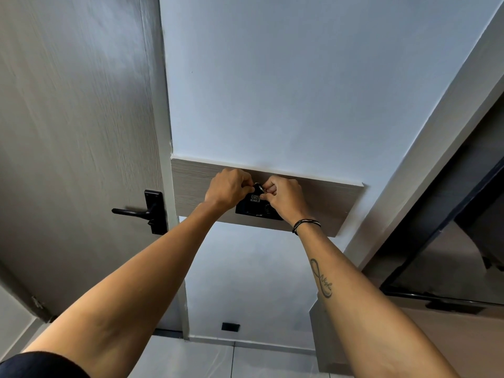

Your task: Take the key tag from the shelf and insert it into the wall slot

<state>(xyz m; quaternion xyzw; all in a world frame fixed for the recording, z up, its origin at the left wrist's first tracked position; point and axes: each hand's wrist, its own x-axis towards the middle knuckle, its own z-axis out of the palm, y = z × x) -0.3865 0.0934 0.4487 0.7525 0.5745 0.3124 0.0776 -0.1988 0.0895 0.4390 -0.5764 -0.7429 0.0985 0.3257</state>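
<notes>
Hands meet at a black wall slot (259,210) on a wood panel (321,199): left hand (229,189) and right hand (283,199) both pinch the key tag (255,197). Door handle (136,212) at nine o'clock.

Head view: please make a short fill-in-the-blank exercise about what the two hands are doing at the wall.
1. Both hands hold the black key tag against a ____ unit on the wooden panel.
2. The black wristband is on the ____ hand.
3. The door handle is beside the ____ hand.

Missing words: black; right; left
</notes>
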